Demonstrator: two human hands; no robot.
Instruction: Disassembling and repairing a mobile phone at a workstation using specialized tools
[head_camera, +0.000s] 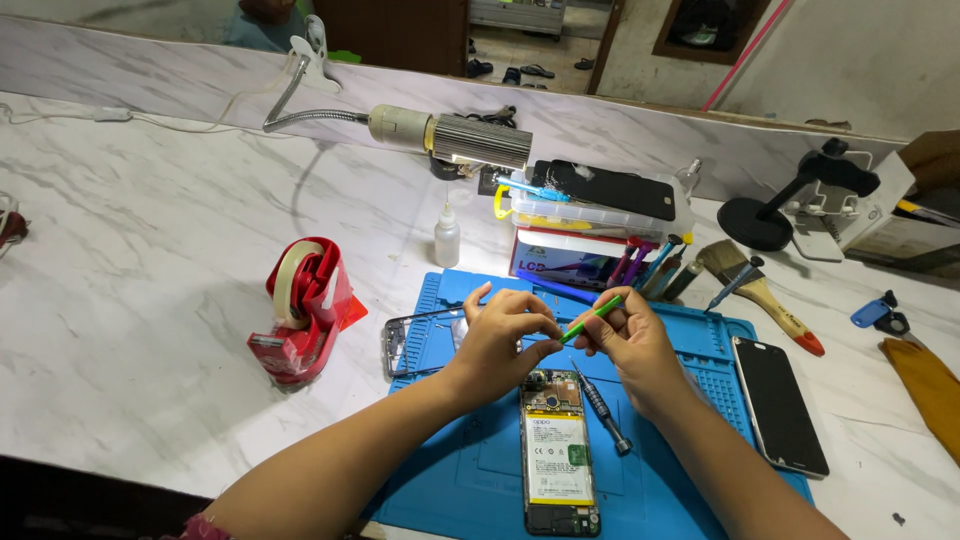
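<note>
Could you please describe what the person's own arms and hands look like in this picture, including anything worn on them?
Both forearms are bare, with no long sleeves, gloves, watch or rings to be seen. The left hand and right hand are ungloved, with short nails. Low at the picture's edge, near the left elbow, a small bit of pinkish-red cloth shows, possibly a sleeve hem.

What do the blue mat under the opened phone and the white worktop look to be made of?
The blue mat looks like soft matte silicone or rubber: moulded ridges and compartments, no glare. The worktop looks like polished marble or a marble-look surface, white with grey veins and a faint sheen; which one cannot be told.
</note>
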